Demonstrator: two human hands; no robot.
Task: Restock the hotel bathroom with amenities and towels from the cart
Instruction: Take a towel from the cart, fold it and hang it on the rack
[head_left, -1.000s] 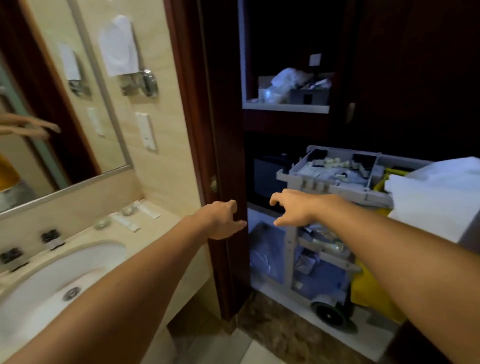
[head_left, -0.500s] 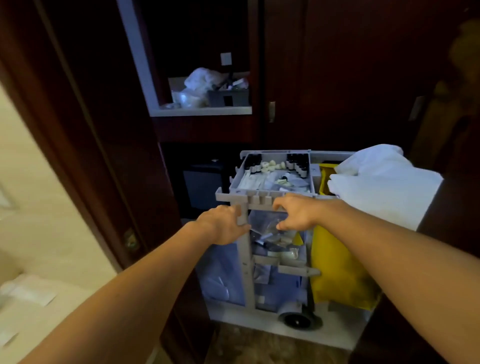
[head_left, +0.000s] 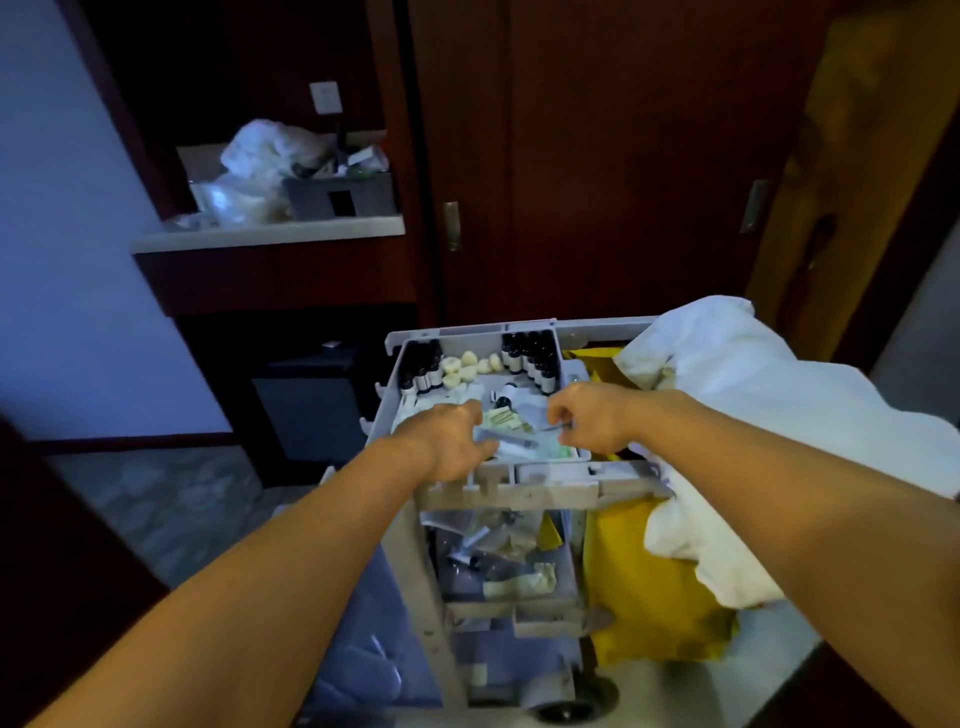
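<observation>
The grey housekeeping cart (head_left: 524, 493) stands in front of me. Its top tray holds small dark bottles (head_left: 531, 357), pale round soaps (head_left: 467, 365) and clear wrapped packets (head_left: 511, 442). My left hand (head_left: 448, 441) reaches down into the tray's near left part, over the packets; its fingertips are hidden behind the hand. At the tray's near right edge my right hand (head_left: 589, 415) has curled fingers that pinch a thin packet (head_left: 557, 427). White towels (head_left: 753, 400) are heaped on the cart's right side, over a yellow bag (head_left: 649, 587).
Lower cart shelves (head_left: 498, 566) hold more wrapped items. Behind the cart are a dark wooden door (head_left: 597, 182) and a light counter (head_left: 270, 234) with plastic bags and a dark box. A dark cabinet (head_left: 311, 405) sits under it. The door frame is at my near left.
My view swung from the sink to the cart and closed in on it. Both hands moved from the cart's front handle up into the top tray.
</observation>
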